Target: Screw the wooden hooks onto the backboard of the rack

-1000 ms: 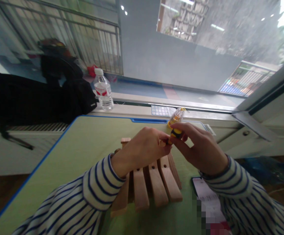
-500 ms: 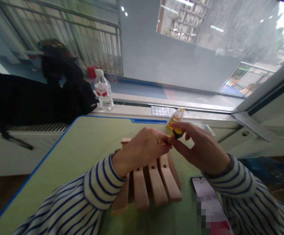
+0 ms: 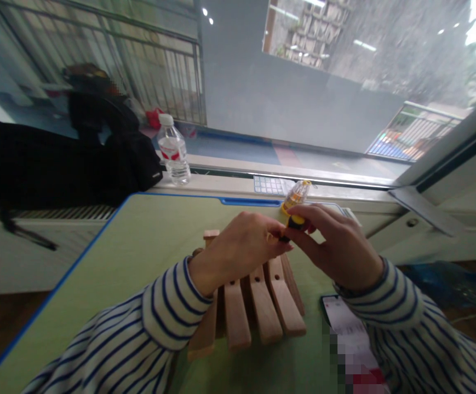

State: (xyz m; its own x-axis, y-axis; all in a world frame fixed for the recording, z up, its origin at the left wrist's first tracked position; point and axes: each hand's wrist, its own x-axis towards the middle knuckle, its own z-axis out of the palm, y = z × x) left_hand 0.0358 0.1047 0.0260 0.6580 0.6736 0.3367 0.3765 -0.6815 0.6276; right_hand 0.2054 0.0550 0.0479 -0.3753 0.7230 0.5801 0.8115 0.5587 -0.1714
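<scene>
Wooden slats lie fanned on the green tabletop, and no screws show in their holes. Just above, the right hand's fingers pinch a yellow-and-black screwdriver handle, tip hidden, up against a small wooden piece held in the left hand's curled fingers. Farther off, a water bottle stands on the sill.

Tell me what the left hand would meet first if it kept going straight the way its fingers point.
Probably the yellow-and-black handle held in the right hand, just beyond the left hand. Depth is hard to judge here, so they may already be touching.
</scene>
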